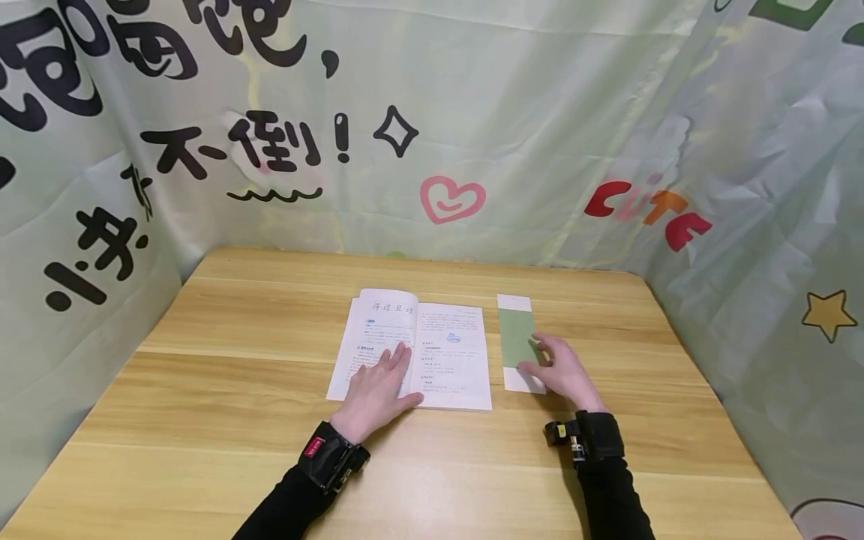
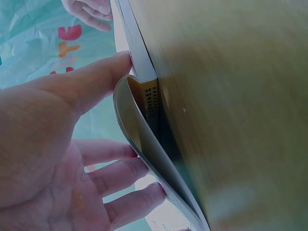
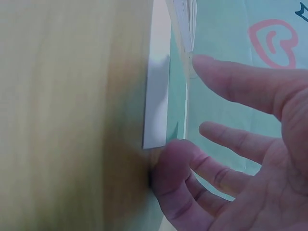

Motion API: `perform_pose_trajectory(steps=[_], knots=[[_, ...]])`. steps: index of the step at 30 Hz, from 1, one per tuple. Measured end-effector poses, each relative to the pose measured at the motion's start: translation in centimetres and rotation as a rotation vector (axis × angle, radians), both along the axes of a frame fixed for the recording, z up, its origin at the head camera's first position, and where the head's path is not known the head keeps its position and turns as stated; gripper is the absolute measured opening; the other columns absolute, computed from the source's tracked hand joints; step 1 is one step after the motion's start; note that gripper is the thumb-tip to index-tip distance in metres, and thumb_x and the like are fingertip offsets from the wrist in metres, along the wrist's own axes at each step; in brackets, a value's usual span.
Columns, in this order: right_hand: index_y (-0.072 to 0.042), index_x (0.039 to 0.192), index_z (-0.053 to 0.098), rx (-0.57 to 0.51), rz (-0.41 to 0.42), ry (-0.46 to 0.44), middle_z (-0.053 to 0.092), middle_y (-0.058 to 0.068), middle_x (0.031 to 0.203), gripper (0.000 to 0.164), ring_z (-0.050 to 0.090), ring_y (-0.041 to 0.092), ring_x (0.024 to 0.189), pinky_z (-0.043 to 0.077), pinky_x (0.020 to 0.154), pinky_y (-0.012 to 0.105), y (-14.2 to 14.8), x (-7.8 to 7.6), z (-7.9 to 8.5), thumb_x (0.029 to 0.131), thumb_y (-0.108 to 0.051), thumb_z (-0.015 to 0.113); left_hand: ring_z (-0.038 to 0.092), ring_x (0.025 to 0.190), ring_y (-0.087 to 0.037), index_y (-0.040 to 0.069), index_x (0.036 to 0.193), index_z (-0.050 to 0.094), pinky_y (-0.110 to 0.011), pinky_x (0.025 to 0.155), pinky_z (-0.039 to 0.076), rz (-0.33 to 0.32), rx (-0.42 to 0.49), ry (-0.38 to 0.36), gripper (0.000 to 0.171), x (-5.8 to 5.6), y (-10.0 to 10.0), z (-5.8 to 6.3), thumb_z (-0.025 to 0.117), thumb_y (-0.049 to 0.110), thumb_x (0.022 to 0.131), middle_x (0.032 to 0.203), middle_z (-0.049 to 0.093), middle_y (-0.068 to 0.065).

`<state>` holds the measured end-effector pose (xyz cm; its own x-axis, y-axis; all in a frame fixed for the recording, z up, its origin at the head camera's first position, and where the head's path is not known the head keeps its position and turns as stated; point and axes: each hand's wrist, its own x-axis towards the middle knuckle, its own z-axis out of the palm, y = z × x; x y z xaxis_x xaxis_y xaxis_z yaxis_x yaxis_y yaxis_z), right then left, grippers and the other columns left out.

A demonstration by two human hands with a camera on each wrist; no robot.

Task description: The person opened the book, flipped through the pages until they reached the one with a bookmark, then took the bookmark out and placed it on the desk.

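An open book with printed pages lies on the wooden table. My left hand rests on its left page, fingers extended and the thumb near the fold. From the left wrist view, the left page bows up at its lower edge beside the book's thick right part. To the right of the book lies a flat paper strip, green with white ends. My right hand is over its right edge, thumb above the strip and apart from it. Bent fingers are by the strip's edge, close to the table.
The wooden table extends around the book and strip. Behind it and at both sides hangs a pale green printed cloth with black characters, a pink heart and coloured letters. Black cameras are strapped on both wrists.
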<state>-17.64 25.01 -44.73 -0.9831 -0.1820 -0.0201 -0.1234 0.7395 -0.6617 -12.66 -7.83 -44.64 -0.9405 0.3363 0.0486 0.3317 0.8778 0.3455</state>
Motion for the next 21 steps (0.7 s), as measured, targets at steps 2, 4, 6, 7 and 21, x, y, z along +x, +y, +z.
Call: perform_pose_trajectory(steps=[2, 4, 6, 7, 21], knots=[[0.012, 0.139, 0.039, -0.002, 0.002, 0.002, 0.048, 0.037, 0.128, 0.068, 0.05, 0.047, 0.109, 0.048, 0.088, 0.059, 0.0, 0.0, 0.0, 0.087, -0.02, 0.069, 0.039, 0.131, -0.038, 0.001, 0.144, 0.041, -0.069, 0.095, 0.037, -0.003, -0.001, 0.008, 0.078, -0.1, 0.0, 0.0, 0.067, 0.045, 0.084, 0.149, 0.038, -0.017], [0.011, 0.139, 0.039, -0.006, 0.004, 0.004, 0.048, 0.037, 0.127, 0.068, 0.051, 0.047, 0.108, 0.048, 0.087, 0.059, 0.1, -0.1, 0.0, 0.087, -0.021, 0.069, 0.039, 0.13, -0.038, 0.001, 0.144, 0.041, -0.069, 0.095, 0.037, -0.004, -0.002, 0.014, 0.078, -0.1, 0.0, -0.1, 0.066, 0.045, 0.085, 0.149, 0.038, -0.017], [0.011, 0.139, 0.039, -0.014, 0.01, 0.004, 0.048, 0.037, 0.126, 0.068, 0.052, 0.048, 0.107, 0.048, 0.087, 0.059, 0.1, -0.1, 0.0, 0.088, -0.021, 0.069, 0.039, 0.13, -0.038, 0.0, 0.144, 0.041, -0.069, 0.095, 0.037, -0.005, -0.003, 0.02, 0.078, -0.2, 0.0, -0.2, 0.066, 0.045, 0.085, 0.148, 0.038, -0.018], [0.011, 0.14, 0.039, -0.017, 0.013, 0.006, 0.049, 0.036, 0.125, 0.068, 0.052, 0.048, 0.106, 0.049, 0.087, 0.059, 0.2, -0.1, 0.0, 0.088, -0.021, 0.068, 0.039, 0.13, -0.038, 0.0, 0.144, 0.041, -0.069, 0.095, 0.037, -0.007, -0.004, 0.022, 0.078, -0.2, 0.0, -0.2, 0.066, 0.045, 0.085, 0.148, 0.038, -0.018], [0.004, 0.14, 0.043, 0.058, 0.044, 0.137, 0.047, 0.032, 0.129, 0.064, 0.047, 0.045, 0.112, 0.042, 0.09, 0.065, -1.1, -0.1, 1.5, 0.088, -0.024, 0.068, 0.03, 0.135, -0.038, 0.003, 0.145, 0.041, -0.068, 0.103, 0.027, 0.053, 0.044, 0.016, 0.069, -1.8, -4.2, 1.9, 0.046, 0.052, 0.095, 0.149, 0.035, -0.019]])
